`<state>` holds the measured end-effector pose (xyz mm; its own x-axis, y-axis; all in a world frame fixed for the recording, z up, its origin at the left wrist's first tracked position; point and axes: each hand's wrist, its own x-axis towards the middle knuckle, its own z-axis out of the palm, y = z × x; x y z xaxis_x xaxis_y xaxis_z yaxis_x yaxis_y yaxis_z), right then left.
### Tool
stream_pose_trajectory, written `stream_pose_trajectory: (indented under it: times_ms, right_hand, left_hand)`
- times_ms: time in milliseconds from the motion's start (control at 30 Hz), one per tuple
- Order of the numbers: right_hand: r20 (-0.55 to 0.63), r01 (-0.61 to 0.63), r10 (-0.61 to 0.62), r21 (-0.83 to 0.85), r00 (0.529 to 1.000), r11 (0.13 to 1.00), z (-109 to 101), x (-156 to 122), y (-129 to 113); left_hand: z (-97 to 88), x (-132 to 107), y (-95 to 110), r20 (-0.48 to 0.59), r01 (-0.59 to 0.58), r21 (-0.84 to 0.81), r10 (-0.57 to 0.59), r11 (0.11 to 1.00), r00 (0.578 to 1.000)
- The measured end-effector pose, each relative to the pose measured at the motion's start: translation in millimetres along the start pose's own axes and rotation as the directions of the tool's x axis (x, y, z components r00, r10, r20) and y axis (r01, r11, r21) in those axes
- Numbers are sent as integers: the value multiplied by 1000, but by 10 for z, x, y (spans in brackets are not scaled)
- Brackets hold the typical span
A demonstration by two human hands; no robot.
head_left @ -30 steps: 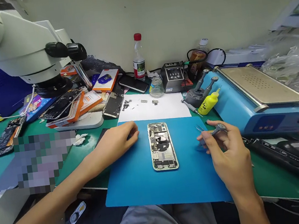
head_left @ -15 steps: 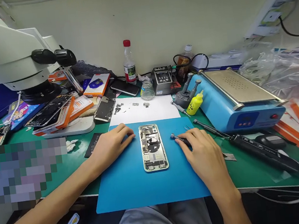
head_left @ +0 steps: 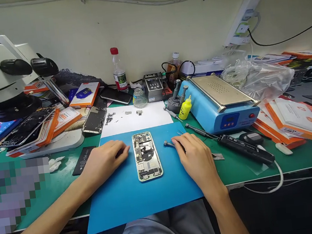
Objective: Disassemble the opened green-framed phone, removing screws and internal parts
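An opened phone (head_left: 147,156), its circuit board and inner parts bare, lies on a blue mat (head_left: 144,205) between my hands. To its left, my left hand (head_left: 105,155) rests at the mat's edge with fingers loosely bent, a gap between thumb and forefinger, and nothing visible in it. My right hand (head_left: 196,157) lies to the right of the phone, its fingers closed around a small screwdriver (head_left: 169,144) whose grey end points left; the rest is hidden under the hand. Thin tweezer-like tips (head_left: 180,132) show just beyond that hand. A black battery (head_left: 83,161) lies beside my left wrist.
A white sheet (head_left: 150,117) with small metal parts lies behind the mat. A microscope (head_left: 5,71) overhangs the left. On the right are a blue heating plate (head_left: 206,110), a yellow bottle (head_left: 185,108), a black pen-shaped tool (head_left: 245,148) and a screwdriver stand (head_left: 174,101).
The view has turned to the right, so everything sits further left and more boxes show at the right. Both hands, the screwdriver and the phone keep nearly the same places on the mat.
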<state>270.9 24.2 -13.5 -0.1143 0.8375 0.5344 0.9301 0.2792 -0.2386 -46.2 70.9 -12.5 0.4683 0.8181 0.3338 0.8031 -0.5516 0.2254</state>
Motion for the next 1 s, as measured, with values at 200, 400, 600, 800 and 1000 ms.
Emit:
stream_pose_trajectory:
  times_ms: [200, 400, 600, 800, 1000]
  right_hand:
    - [-117, -113, 110, -19, 987, 993, -68, 9, 116]
    - [-177, -233, 200, -192, 964, 953, -414, 148, 503]
    - [84, -39, 67, -300, 994, 953, -316, 376, 603]
    - [105, -67, 98, -266, 990, 962, -212, 461, 609]
    - [-2, -204, 205, 33, 979, 978, -369, 564, 473]
  left_hand:
    - [16, 17, 17, 32, -14, 24, 13, 1000, 999]
    - [1, 50, 62, 61, -3, 24, 2, 1000, 998]
    - [-20, 63, 64, 93, 25, -43, -20, 999, 995]
    - [-31, 61, 75, 89, 68, -188, -52, 980, 995]
    - [-167, 46, 109, 54, 170, -491, -165, 854, 985]
